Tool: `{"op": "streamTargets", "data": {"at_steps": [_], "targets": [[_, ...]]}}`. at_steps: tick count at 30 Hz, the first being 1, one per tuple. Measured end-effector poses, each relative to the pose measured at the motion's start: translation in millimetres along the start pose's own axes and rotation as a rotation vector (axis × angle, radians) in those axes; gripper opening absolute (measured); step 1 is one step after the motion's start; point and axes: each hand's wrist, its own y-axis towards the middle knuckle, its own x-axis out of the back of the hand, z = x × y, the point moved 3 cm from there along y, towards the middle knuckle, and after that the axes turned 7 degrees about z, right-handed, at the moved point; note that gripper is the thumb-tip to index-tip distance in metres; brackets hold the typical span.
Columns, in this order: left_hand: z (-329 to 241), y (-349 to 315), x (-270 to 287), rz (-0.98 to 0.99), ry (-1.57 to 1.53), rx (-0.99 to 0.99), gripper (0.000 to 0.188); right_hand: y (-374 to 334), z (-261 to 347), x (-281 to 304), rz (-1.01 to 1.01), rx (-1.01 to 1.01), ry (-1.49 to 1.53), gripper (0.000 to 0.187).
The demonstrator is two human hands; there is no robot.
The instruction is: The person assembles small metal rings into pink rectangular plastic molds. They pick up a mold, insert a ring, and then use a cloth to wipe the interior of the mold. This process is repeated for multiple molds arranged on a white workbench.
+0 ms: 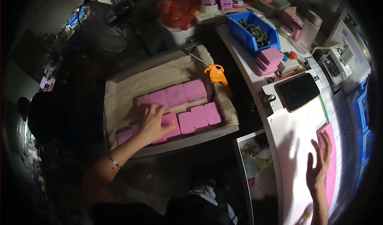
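Observation:
My left hand (153,125) reaches over a shallow tray (135,76) lined with pale, powdery-looking material. Its fingers are spread above a front row of pink blocks (200,116), the thumb close to a block with a small yellow mark (172,120). Whether the fingertips touch a block cannot be told. Behind lies a second row of larger pink blocks (176,95), partly hidden by the hand. At the far right, my right hand (319,165) is raised with fingers apart over the white worktable (279,145), beside a long pink strip (330,169); nothing shows in it.
An orange trigger-handled tool with a thin metal nozzle (216,74) lies across the tray's right side. On the table are a phone (298,91), stacked pink blocks (269,59) and a blue bin (244,30) of dark green pieces. An open drawer (263,173) juts out below.

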Motion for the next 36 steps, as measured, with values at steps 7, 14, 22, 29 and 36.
{"op": "streamTargets", "data": {"at_steps": [7,14,22,29,36], "targets": [[-8.9,-18.8,-10.6,0.349,0.118,0.106,0.097,4.3,69.9,-21.4,0.229,0.596,-0.28,0.036],[-8.7,-14.2,-21.6,0.484,0.09,0.199,0.105,-17.6,54.9,-11.0,0.258,0.505,-0.275,0.032],[4.7,-12.4,-19.4,0.431,0.008,0.298,0.108,-65.7,30.2,0.7,0.229,0.353,-0.231,0.028],[-34.2,-16.6,33.1,0.083,0.023,0.05,0.088,-101.9,17.6,40.4,0.167,0.249,-0.213,0.032],[-257.3,3.1,78.9,0.338,-0.124,-0.692,0.088,-116.9,13.6,30.4,0.206,0.011,0.057,0.055]]}}
